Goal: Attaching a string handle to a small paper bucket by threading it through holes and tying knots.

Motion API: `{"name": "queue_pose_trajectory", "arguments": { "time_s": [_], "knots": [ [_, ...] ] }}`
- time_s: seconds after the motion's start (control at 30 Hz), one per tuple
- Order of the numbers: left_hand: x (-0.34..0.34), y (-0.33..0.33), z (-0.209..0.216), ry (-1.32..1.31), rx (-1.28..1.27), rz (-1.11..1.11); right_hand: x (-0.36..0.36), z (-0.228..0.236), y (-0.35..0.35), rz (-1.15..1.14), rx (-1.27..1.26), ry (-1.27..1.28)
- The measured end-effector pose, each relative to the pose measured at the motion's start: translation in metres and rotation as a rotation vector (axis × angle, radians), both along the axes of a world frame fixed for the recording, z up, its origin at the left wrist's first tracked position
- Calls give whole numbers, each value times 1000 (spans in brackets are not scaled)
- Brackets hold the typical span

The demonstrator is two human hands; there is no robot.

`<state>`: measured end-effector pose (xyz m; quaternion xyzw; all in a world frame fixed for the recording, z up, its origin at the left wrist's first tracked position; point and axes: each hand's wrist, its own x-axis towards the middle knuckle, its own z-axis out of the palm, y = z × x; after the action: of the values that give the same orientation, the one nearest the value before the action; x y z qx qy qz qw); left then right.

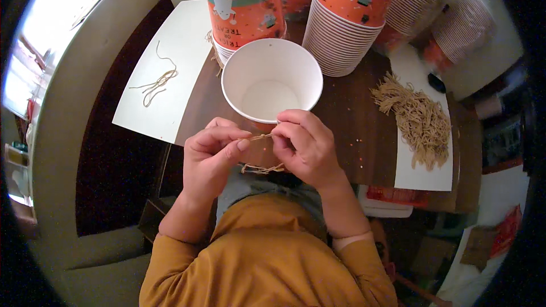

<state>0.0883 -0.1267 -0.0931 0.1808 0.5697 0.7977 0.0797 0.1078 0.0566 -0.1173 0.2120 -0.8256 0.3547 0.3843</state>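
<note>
My left hand and my right hand meet just below a white-lined paper cup that stands upright on a dark wooden table. Both hands pinch a short piece of tan twine between thumbs and fingertips. A loop of the same twine hangs under my hands. The cup's near rim touches my right fingers.
Stacks of orange printed cups and an upturned cup stand behind. A heap of tan twine pieces lies on white paper at right. A few loose strands lie on a white sheet at left.
</note>
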Motion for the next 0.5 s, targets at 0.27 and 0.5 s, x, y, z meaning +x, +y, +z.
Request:
{"name": "queue_pose_trajectory", "arguments": {
  "time_s": [0.27,0.5],
  "knots": [
    [-2,-5,-5,-64,-18,14,-1,-2,5,-80,112,34],
    [0,-6,-5,-45,-25,-26,1,-1,6,-42,65,18]
  ]
}}
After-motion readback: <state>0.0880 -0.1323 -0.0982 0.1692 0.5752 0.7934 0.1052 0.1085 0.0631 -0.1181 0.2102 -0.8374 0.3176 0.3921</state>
